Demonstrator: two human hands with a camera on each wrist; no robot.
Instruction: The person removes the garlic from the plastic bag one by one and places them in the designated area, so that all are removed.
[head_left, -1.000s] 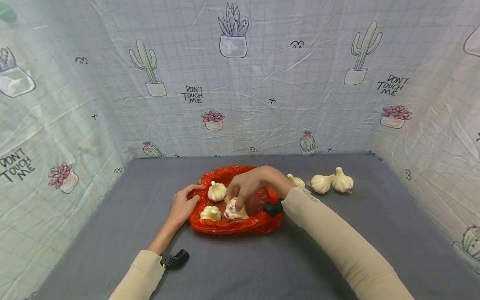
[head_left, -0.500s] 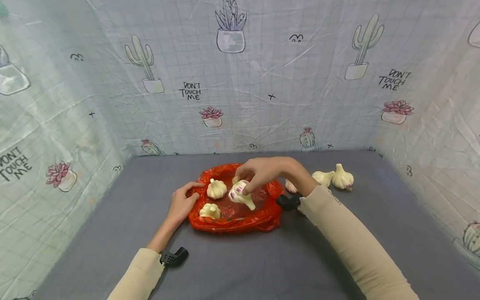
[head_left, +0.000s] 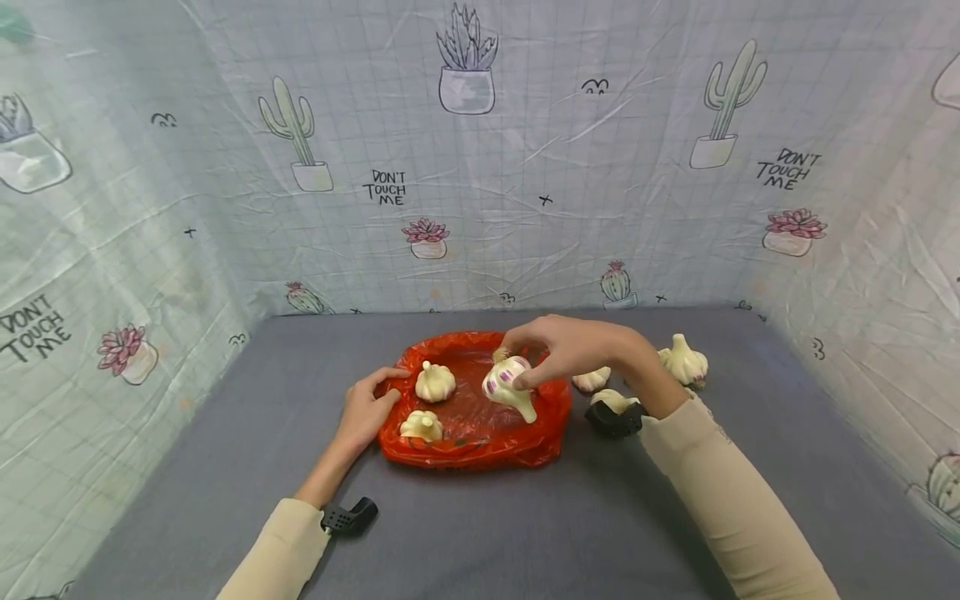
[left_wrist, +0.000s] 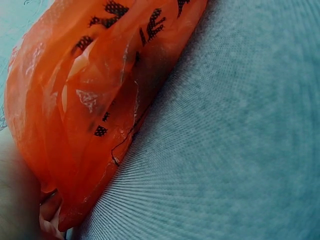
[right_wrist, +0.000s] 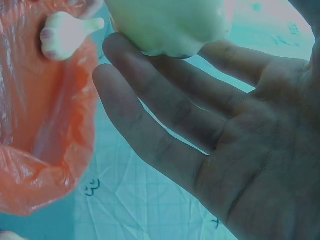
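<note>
A red plastic bag (head_left: 480, 450) lies with its mouth spread wide, two garlic bulbs inside: one bulb (head_left: 435, 383) towards the back, another bulb (head_left: 422, 426) near the front rim. My left hand (head_left: 363, 410) holds the bag's left rim, fingers over the edge and thumb beside them. Above the bag's right side, my right hand (head_left: 573, 350) grips a purple-streaked garlic bulb (head_left: 508, 385) between thumb and fingers, its stem tilted down. Close up in the right wrist view, that bulb (right_wrist: 170, 25) sits at the fingertips of the right hand (right_wrist: 200, 110).
Several more garlic bulbs lie right of the bag: a bulb (head_left: 592, 380) under the right forearm, a bulb (head_left: 615, 400) behind the wrist camera, and a bulb (head_left: 686, 363) farther right. Grey cloth (head_left: 465, 533) covers the table, and a printed curtain (head_left: 510, 150) stands around it.
My right hand has lifted the purple-streaked garlic bulb from the bag's floor and carried it rightwards towards the right rim. The left hand has stayed at the left rim.
</note>
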